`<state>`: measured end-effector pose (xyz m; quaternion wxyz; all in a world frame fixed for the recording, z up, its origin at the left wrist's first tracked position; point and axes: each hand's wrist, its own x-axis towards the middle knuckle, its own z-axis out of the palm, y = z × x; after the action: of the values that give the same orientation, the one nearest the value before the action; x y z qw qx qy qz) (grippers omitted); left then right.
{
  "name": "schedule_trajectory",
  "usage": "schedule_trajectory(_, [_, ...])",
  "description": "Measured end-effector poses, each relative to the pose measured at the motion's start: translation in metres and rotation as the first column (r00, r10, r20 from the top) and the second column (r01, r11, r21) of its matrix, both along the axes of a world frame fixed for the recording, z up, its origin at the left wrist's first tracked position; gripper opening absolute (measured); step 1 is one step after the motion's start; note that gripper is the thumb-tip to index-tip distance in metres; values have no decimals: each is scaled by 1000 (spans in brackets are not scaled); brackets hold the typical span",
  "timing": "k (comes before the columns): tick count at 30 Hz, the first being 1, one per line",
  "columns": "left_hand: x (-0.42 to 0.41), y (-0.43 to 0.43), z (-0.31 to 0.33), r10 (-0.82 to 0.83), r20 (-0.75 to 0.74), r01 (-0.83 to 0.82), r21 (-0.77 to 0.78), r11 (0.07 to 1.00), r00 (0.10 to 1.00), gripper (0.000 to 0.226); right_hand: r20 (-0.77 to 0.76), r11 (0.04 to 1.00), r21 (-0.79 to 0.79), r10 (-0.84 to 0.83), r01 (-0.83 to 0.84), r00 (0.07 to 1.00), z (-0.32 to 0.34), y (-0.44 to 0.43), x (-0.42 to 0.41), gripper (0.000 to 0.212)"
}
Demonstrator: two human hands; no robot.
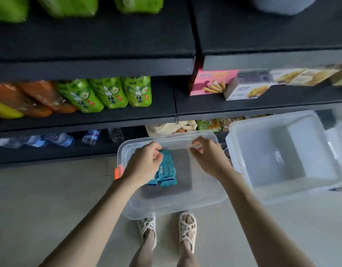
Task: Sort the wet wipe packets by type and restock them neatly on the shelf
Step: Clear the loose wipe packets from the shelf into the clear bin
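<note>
A clear plastic bin (205, 199) stands on the floor in front of my feet. Inside it is a small bunch of teal wet wipe packets (166, 174), fanned out at their near ends. My left hand (145, 162) reaches into the bin and its curled fingers pinch the far ends of these packets. Over the bin's far right corner hovers my right hand (208, 157), fingers loosely curled and holding nothing. The rest of the bin floor is bare. The dark upper shelf (108, 43) ahead has a wide bare surface.
A second, larger clear bin (243, 132) with nothing in it stands at the right. The shelf (162, 105) below holds green tea bottles (106, 93), orange packs (31, 97) and snack boxes (210, 81). Water bottles (60, 139) lie on the lowest shelf. The floor at the left is grey.
</note>
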<state>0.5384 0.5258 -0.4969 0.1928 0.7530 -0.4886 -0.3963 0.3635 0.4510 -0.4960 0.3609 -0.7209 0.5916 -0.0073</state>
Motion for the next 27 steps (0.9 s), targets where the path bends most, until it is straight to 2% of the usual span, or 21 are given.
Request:
schedule_trajectory(3, [-24, -17, 94, -87, 79, 103, -228, 968, 993, 21, 45, 986, -163, 22, -15, 999, 98, -12, -32, 24])
schedule_trajectory(6, [-60, -30, 185, -121, 160, 178, -416, 892, 980, 18, 58, 956, -293, 23, -5, 998, 193, -21, -73, 22])
schedule_trajectory(10, [-124, -32, 289, -102, 243, 227, -573, 787, 965, 13, 127, 886, -464, 61, 5, 990, 309, -20, -147, 21])
schedule_trajectory(18, [-227, -47, 398, 34, 270, 179, -724, 666, 962, 13, 153, 756, -652, 215, -65, 964, 426, -47, -240, 21])
schedule_trajectory(24, [-248, -99, 454, 187, 263, 99, -788, 608, 946, 8, 198, 669, -742, 283, -46, 938, 479, -113, -257, 18])
schedule_trajectory(27, [-245, -136, 471, 235, 281, 80, -781, 619, 931, 11, 220, 655, -755, 311, -41, 925, 496, -149, -249, 20])
